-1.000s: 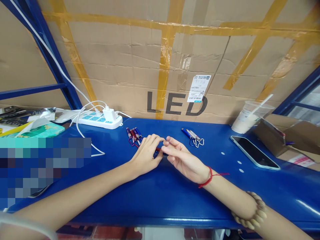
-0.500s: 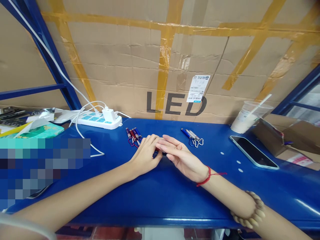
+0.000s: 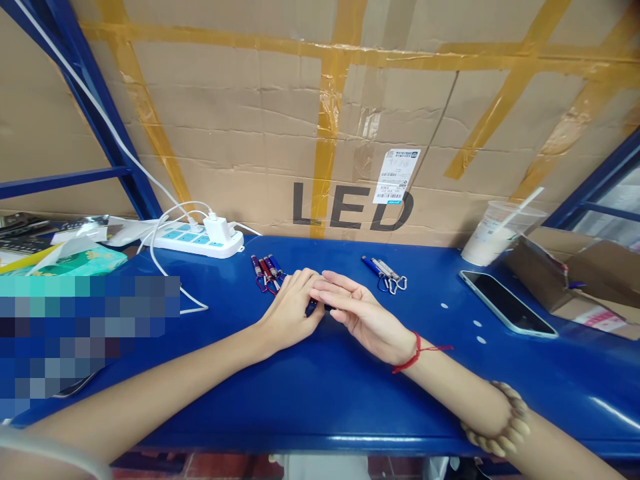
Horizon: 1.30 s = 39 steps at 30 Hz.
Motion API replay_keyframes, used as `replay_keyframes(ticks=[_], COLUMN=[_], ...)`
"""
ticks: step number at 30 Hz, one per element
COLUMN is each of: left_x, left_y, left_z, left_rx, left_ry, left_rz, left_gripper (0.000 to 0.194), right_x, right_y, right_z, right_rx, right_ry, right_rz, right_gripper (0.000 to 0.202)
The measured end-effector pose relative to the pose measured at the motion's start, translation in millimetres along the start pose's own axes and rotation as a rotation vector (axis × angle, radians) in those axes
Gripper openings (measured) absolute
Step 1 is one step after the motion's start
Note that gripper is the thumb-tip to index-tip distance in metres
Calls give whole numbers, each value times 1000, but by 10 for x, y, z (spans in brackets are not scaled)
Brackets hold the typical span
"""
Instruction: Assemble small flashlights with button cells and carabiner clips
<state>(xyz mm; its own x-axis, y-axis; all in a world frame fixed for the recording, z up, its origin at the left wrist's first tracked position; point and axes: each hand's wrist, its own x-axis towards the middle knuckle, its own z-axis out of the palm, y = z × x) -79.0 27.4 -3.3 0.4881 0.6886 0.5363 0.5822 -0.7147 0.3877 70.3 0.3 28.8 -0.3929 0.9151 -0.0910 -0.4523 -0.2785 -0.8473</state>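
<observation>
My left hand (image 3: pixel 293 310) rests just above the blue tabletop (image 3: pixel 310 393), its fingers curled round a small dark-blue object (image 3: pixel 314 308) that is mostly hidden. My right hand (image 3: pixel 367 310), palm turned partly up, has its fingers stretched out and touching the fingers of the left. Whether it also touches the small object cannot be seen. Beyond the left hand lie several slim red, purple and blue metal pens or small torches (image 3: pixel 267 267) with carabiner clips. Past the right hand is another group, blue and silver (image 3: pixel 383 268), with similar clips.
A white power strip (image 3: pixel 220 250) with a plug and cables stands at back left, near packets (image 3: pixel 95 257). On the right are a phone (image 3: pixel 507 303), a plastic cup (image 3: pixel 493 233) with a straw and an open cardboard box (image 3: pixel 585 273). A large carton (image 3: pixel 250 133) rises behind.
Both hands stay almost in place. A bit of red that showed between them is now out of sight, and dark blue shows there.
</observation>
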Motion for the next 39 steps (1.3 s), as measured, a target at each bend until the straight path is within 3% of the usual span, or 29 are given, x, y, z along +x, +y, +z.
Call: replay_keyframes(ticks=[9, 22, 39], left_x=[-6, -2, 4], left_y=[-13, -41, -10], left_z=[-6, 8, 17], left_rx=[13, 28, 66], left_ry=[-38, -66, -31], left_rz=[2, -18, -47], left_gripper=[16, 22, 9], right_x=[5, 10, 8], right_y=[36, 75, 43], right_z=[-7, -26, -14], right_rx=[-86, -153, -148], right_ry=[23, -43, 29], right_rz=[-41, -123, -52], right_gripper=[28, 27, 36])
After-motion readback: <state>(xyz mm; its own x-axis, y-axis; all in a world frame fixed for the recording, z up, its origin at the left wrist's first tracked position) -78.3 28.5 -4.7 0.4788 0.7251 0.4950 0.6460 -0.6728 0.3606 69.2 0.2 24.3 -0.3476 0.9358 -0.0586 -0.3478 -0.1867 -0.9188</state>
